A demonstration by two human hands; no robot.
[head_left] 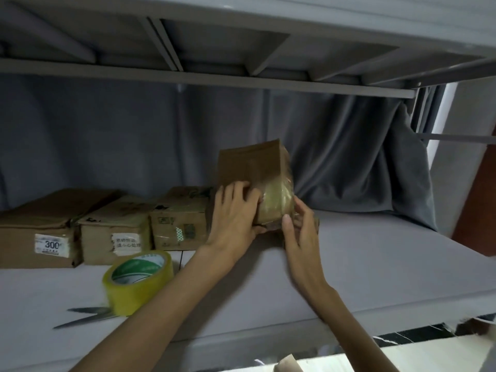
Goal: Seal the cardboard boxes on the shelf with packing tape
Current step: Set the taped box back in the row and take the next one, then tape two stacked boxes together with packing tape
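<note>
Both hands clasp an upright box (255, 173) on the grey shelf (375, 264): left hand (233, 213) flat on it, right hand (300, 229) gripping its taped side. Left of them lie a tape roll (138, 281), scissors (86, 315) and three boxes (115, 229); a grey curtain (362, 162) hangs behind.

Three cardboard boxes (107, 226) in row at left-centre on shelf (362, 264). Fourth box (252, 167) upright at frame centre, right of row, between left hand (233, 218) and right hand (300, 232). Tape roll (137, 281) lower left, before row; scissors (86, 316) just below roll.
</note>
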